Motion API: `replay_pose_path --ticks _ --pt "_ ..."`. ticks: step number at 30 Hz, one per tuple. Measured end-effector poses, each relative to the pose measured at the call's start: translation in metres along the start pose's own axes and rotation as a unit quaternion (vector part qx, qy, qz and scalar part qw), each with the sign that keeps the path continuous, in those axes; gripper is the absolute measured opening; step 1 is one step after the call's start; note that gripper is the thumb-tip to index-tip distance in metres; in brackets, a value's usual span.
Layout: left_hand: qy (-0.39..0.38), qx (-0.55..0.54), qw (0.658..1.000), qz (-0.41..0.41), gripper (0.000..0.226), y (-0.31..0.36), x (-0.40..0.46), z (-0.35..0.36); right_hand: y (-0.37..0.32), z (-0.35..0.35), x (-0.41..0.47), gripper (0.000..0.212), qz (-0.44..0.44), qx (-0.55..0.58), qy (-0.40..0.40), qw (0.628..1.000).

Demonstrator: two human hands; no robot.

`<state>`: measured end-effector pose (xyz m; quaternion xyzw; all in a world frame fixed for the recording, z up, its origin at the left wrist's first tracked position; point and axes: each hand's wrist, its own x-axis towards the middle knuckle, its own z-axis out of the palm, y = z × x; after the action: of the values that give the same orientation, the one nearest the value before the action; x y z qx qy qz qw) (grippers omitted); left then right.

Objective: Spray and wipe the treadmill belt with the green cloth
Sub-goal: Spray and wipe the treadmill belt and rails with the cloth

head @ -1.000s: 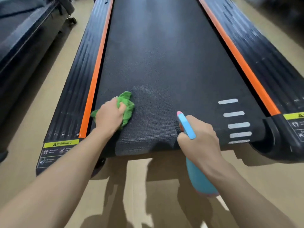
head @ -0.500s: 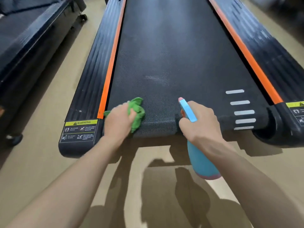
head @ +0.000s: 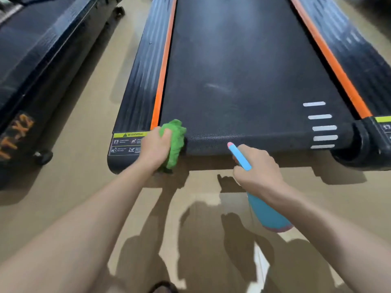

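A second treadmill (head: pixel 38 66) stands at far left. The left hand (head: pixel 155 150) grips the cloth (head: pixel 175 140), a crumpled bright green wad pressed against the belt's (head: pixel 243 70) near left corner, beside the orange strip (head: pixel 163 81). The belt is black and textured, its long axis running away from the viewer. The right hand (head: pixel 259 173) holds a blue bottle (head: pixel 267 214), its pink-tipped nozzle pointing at the belt's near edge; contents can't be seen.

Bare, sleeveless forearms (head: pixel 101 218)
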<state>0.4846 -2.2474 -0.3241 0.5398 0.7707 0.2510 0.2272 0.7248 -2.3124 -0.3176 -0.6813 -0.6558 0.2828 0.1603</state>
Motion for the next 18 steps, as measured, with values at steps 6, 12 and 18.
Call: replay_pose_path --ticks 6,12,18 --pt "0.088 -0.344 0.905 -0.235 0.034 -0.044 0.002 -0.083 -0.025 0.05 -0.013 0.02 -0.077 -0.049 -0.054 0.994" --pt "0.059 -0.458 0.844 -0.273 0.034 -0.063 -0.001 -0.087 -0.04 0.085 -0.009 0.021 -0.09 -0.066 -0.079 0.991" --pt "-0.039 -0.411 0.873 -0.259 0.051 -0.059 -0.009 -0.074 -0.053 0.093 -0.002 0.018 -0.069 -0.109 -0.039 0.991"
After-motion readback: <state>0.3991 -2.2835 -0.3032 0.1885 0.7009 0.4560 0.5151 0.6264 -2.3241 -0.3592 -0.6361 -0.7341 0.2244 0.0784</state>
